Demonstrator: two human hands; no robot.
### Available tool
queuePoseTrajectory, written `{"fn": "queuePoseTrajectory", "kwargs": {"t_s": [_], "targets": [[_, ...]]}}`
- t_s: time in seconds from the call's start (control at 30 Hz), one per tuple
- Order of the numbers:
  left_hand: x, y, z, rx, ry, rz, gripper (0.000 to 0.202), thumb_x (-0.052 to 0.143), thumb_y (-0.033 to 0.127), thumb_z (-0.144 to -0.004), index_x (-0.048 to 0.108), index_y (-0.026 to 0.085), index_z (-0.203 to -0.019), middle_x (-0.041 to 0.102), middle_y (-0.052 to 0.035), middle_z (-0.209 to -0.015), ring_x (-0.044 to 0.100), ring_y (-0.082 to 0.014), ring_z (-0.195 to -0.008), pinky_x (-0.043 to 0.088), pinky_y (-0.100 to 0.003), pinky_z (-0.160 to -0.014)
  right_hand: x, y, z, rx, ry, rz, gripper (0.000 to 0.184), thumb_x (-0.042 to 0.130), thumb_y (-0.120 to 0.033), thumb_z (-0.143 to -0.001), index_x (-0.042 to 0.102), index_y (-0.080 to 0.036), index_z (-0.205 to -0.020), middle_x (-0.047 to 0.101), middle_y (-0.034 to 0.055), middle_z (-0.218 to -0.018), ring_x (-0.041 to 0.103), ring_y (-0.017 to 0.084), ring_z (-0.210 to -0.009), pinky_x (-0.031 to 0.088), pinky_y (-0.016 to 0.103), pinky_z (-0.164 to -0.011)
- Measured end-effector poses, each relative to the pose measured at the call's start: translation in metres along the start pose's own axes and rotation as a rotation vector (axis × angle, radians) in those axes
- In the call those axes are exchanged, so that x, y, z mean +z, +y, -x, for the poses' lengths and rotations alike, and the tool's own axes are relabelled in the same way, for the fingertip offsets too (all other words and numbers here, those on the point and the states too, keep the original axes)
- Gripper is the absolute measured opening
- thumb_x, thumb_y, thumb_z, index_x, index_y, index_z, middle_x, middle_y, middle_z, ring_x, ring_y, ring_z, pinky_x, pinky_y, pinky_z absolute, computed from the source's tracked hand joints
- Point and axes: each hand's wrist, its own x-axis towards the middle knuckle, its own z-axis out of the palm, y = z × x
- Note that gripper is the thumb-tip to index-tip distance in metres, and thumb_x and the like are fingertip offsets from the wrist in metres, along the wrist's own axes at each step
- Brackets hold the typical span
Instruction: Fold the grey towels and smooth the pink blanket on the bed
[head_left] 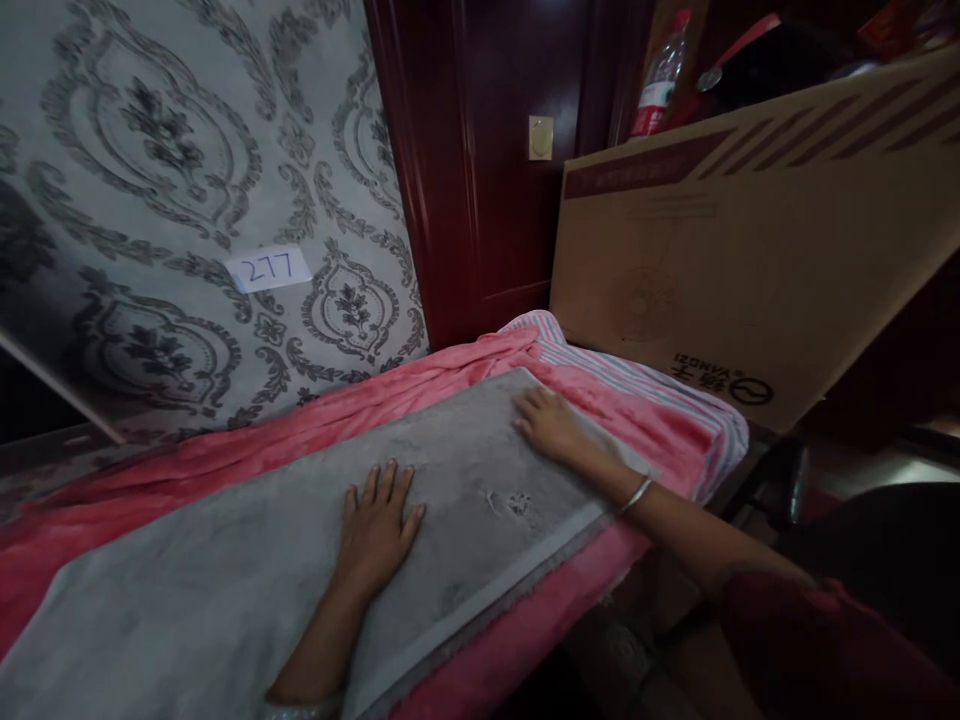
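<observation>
Grey towel (450, 510) lies flat over a pink blanket (525, 630), seemingly steadied by left hand (377, 535) and right hand (551, 425), each grip spread palm-down

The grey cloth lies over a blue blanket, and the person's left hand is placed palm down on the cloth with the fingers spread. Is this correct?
Not quite: in the head view, the blanket under the grey cloth is pink, not blue. The rest is right: the left hand is palm down on the cloth, fingers spread.
</observation>
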Motion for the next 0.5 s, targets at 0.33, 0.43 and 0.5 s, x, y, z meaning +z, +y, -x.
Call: {"fn": "queuePoseTrajectory", "kwargs": {"t_s": [0.33,0.43,0.5], "targets": [[0.007,-0.002,0.006,0.011,0.0,0.006,0.058,0.044,0.042,-0.097,0.04,0.026,-0.152,0.035,-0.0124,-0.161,0.03,-0.0361,-0.148,0.027,-0.066,-0.114,0.031,0.011,-0.068,0.029,-0.065,-0.102,0.051,0.048,-0.044,-0.101,0.058,-0.014,-0.142,0.05,0.0196,-0.148,0.045,0.038,-0.137,0.041,0.054,-0.106],[0.001,0.001,0.006,-0.012,-0.049,0.038,0.059,0.045,0.043,-0.097,0.037,0.028,-0.153,0.032,-0.0107,-0.162,0.028,-0.0356,-0.149,0.024,-0.066,-0.115,0.032,0.03,-0.067,0.095,-0.079,-0.093,0.056,0.039,-0.045,-0.104,0.052,-0.01,-0.146,0.043,0.0236,-0.152,0.037,0.042,-0.141,0.036,0.057,-0.108],[-0.006,0.006,0.007,-0.046,-0.106,0.062,0.06,0.045,0.043,-0.097,0.036,0.028,-0.154,0.03,-0.0094,-0.163,0.025,-0.0344,-0.151,0.021,-0.066,-0.117,0.032,0.031,-0.064,0.097,-0.117,-0.086,0.058,0.035,-0.047,-0.104,0.049,-0.013,-0.148,0.041,0.0205,-0.155,0.034,0.04,-0.144,0.034,0.058,-0.112]]}}
